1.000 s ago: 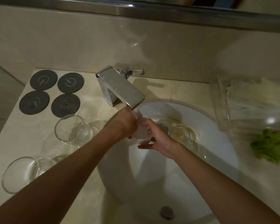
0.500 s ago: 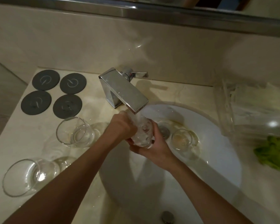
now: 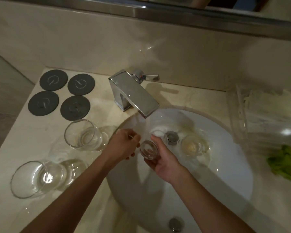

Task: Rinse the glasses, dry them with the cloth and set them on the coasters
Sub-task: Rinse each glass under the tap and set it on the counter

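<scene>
Over the white sink [image 3: 233,174], my right hand [image 3: 163,161] grips a small clear glass [image 3: 149,149], its base turned up towards me, just below the running water. My left hand [image 3: 124,146] has curled fingers against the glass's left side. A second glass [image 3: 193,146] with yellowish residue stands in the basin by the drain [image 3: 171,137]. Two more clear glasses [image 3: 83,135] [image 3: 35,179] stand on the counter at the left. Several dark round coasters [image 3: 53,80] lie bare at the back left. The green cloth [image 3: 284,163] lies at the right.
The chrome faucet [image 3: 134,95] juts over the basin and water streams from it. A clear plastic container [image 3: 267,118] stands on the counter at the right, behind the cloth. The beige counter [image 3: 15,135] is wet around the glasses.
The glass has been tipped from under the spout so its base faces up. Both hands have dropped a little lower in the basin, and the left hand has slid off to the glass's side.
</scene>
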Tool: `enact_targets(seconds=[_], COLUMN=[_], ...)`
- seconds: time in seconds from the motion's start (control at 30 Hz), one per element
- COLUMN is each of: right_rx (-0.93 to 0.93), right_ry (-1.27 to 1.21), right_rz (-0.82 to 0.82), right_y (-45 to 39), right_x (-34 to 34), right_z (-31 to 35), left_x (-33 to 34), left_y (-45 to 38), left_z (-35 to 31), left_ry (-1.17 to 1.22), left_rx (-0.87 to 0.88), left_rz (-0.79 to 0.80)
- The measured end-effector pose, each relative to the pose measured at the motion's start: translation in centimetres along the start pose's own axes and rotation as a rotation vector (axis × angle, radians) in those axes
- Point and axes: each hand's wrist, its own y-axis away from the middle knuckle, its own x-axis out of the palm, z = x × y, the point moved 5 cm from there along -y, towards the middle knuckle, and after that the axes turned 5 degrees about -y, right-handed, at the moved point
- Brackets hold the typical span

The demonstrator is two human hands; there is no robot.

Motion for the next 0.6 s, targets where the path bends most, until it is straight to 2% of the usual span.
enact_targets(seconds=[0.13,0.23,0.33,0.6], right_rx=[-0.198,-0.351,-0.387,-0.45], right_ry=[0.187,0.29,0.206,0.332], right_rz=[-0.019,-0.054,-0.014,-0.139], right_y=[-0.7,-1.4,-1.2,0.5], right_x=[0.9,1.9,3.2,3.7], right_z=[0.9,2.2,3.4,5.1], left_x=[0.0,0.6,1.1,1.0], left_y=[1.1,2.1,3.3,4.5], left_z=[1.7,3.0,3.8,4.0], left_ry=[-0.026,0.01,0.039,0.083], left_rx=[0.02,0.003,-0.012,-0.026], left_rz=[-0.118,-0.111,-0.096,-0.086])
